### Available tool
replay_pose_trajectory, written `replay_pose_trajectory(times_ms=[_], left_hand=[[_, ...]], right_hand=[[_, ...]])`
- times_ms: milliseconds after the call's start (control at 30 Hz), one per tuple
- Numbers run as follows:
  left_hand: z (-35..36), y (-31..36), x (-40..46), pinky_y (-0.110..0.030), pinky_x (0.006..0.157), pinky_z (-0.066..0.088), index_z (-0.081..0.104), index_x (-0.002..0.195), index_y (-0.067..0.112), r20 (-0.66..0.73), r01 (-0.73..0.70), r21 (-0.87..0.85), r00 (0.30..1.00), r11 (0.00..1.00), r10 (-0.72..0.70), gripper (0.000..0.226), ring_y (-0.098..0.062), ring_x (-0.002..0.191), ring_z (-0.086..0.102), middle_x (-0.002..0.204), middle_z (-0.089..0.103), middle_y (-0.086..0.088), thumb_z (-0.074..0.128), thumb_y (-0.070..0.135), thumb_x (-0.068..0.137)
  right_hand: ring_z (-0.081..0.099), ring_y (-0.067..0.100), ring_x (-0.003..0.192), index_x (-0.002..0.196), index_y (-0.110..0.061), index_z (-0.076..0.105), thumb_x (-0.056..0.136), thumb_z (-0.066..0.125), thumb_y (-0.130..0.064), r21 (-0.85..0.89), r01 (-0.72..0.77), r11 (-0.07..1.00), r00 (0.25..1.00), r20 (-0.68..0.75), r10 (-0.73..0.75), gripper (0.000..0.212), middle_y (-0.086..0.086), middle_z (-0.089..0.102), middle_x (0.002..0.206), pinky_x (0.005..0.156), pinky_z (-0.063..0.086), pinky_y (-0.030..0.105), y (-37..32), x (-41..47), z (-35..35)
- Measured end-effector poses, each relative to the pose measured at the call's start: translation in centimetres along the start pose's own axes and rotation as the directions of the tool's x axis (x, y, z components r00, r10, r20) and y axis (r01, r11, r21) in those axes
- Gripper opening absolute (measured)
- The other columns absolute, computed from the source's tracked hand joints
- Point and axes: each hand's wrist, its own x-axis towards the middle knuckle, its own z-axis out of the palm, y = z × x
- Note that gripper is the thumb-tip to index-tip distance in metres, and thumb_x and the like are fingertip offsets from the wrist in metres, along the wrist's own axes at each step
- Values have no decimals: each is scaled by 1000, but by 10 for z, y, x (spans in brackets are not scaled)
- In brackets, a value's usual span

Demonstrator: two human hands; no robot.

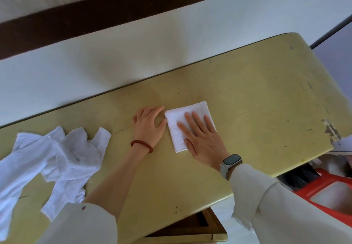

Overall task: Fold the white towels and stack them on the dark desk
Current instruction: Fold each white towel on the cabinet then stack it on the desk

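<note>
A small folded white towel (178, 127) lies flat near the middle of the yellowish desk (257, 99). My right hand (202, 137) presses on it with straight, spread fingers and covers its right half. Just to its left, my left hand (149, 123) rests flat on the bare desk, its thumb touching the towel's left edge. A heap of crumpled white towels (57, 160) lies at the desk's left end, partly hanging over the near edge.
The desk stands against a white wall (76, 68) with a dark band higher up. A red plastic stool (323, 192) and some papers sit beyond the desk's right end. The desk's right corner has chipped paint (331, 129).
</note>
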Motion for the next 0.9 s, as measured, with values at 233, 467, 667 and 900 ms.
replay_pose_trajectory(times_ms=[233, 467, 667, 900], left_hand=[[5, -5, 12, -28, 92, 22, 65, 110, 24, 21, -91, 25, 996, 996, 90, 31, -22, 114, 42, 112, 60, 2, 62, 15, 80], [8, -2, 15, -30, 92, 25, 68, 102, 23, 23, -172, 65, 985, 983, 171, 34, -23, 107, 48, 103, 61, 2, 54, 29, 72], [16, 0, 23, -33, 77, 40, 69, 89, 15, -43, -316, 123, 945, 941, 323, 29, -27, 85, 58, 85, 64, -2, 53, 8, 66], [13, -6, 34, -31, 63, 47, 68, 78, 12, -49, -428, 202, 894, 881, 445, 26, -27, 68, 59, 70, 61, -3, 43, 18, 73]], right_hand=[[24, 31, 139, 142, -19, 31, 95, 24, -32, -12, -4, 1000, 1000, 8, 4, 49, 13, 28, 150, 110, 16, 49, -1, 0, 3], [23, 31, 139, 142, -19, 29, 97, 19, -33, -14, -2, 1000, 1000, 0, 2, 48, 13, 28, 150, 110, 16, 50, 0, 0, 4], [23, 32, 139, 141, -19, 30, 96, 24, -32, -19, 7, 1000, 1000, -8, -7, 48, 13, 28, 150, 110, 17, 50, 0, 0, 4], [21, 31, 140, 143, -20, 29, 98, 15, -34, -16, -1, 1000, 1000, 18, 2, 49, 12, 26, 151, 111, 16, 50, 0, 0, 4]])
